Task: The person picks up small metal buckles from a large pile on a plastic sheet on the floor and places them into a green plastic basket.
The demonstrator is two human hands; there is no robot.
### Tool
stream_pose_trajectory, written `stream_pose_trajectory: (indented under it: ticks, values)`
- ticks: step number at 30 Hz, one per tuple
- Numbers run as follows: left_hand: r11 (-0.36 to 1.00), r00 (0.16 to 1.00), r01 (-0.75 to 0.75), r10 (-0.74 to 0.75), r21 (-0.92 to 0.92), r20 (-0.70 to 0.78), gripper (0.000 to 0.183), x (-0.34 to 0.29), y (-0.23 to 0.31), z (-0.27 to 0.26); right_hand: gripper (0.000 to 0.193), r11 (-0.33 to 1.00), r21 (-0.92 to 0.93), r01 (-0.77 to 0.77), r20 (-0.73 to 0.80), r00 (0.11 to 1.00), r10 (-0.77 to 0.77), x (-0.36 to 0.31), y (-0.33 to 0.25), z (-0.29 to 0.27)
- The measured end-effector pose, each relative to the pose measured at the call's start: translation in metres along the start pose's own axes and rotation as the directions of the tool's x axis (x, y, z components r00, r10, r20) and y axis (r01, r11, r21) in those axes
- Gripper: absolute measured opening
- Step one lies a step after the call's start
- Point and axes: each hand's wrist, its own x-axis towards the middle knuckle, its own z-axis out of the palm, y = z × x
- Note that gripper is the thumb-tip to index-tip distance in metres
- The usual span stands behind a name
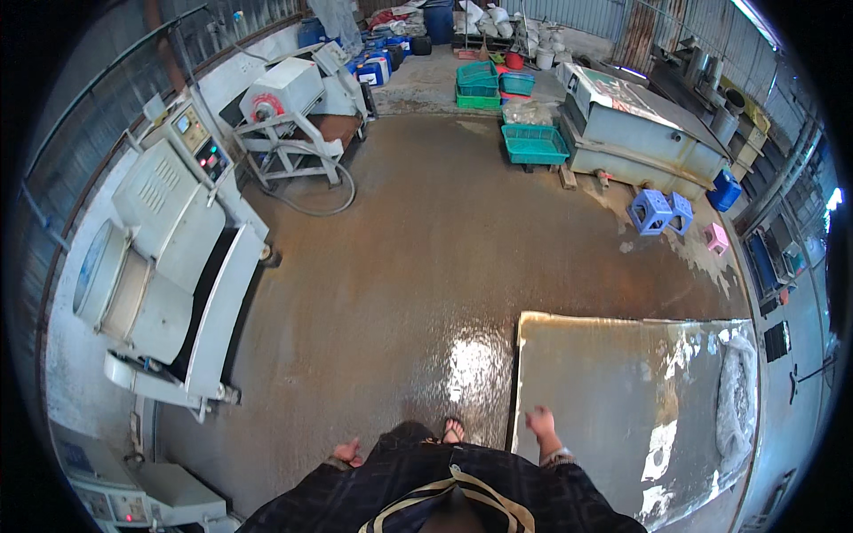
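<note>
Beyond the hands (545, 428) sit machines (162, 188) and crates (535, 142); rightward, a low slab (586, 382).

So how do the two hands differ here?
Place: the right hand is over the grey slab; the left hand is over the wet floor.
Reach: the right hand is further forward than the left hand.
Cover: more bare wrist shows at the right hand than at the left hand.
Shared: no object visible in either.
</note>
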Motion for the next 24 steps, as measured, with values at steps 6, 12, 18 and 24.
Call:
stream_pose_trajectory:
  ticks: [6,12,18,24]
  values:
    - [0.936,0.940,0.316,-0.331,-0.152,-0.085,0.059,0.135,-0.021,-0.072,0.058,0.980,-0.142,0.136,0.074,0.989,-0.127,0.152,-0.357,0.058]
    - [0.977,0.976,0.214,-0.214,-0.004,0.030,0.069,0.283,0.238,-0.163,0.063,0.946,-0.293,0.137,0.049,0.990,-0.129,0.239,-0.370,0.088]
    - [0.973,0.983,-0.171,0.157,-0.153,-0.098,0.067,0.435,0.614,-0.265,0.055,0.894,-0.281,-0.348,-0.037,0.935,0.352,0.279,-0.311,0.060]
    - [0.835,0.874,-0.482,0.438,-0.265,-0.209,0.056,0.569,0.841,-0.274,0.050,0.788,-0.111,-0.605,-0.016,0.794,0.608,0.397,-0.394,0.087]
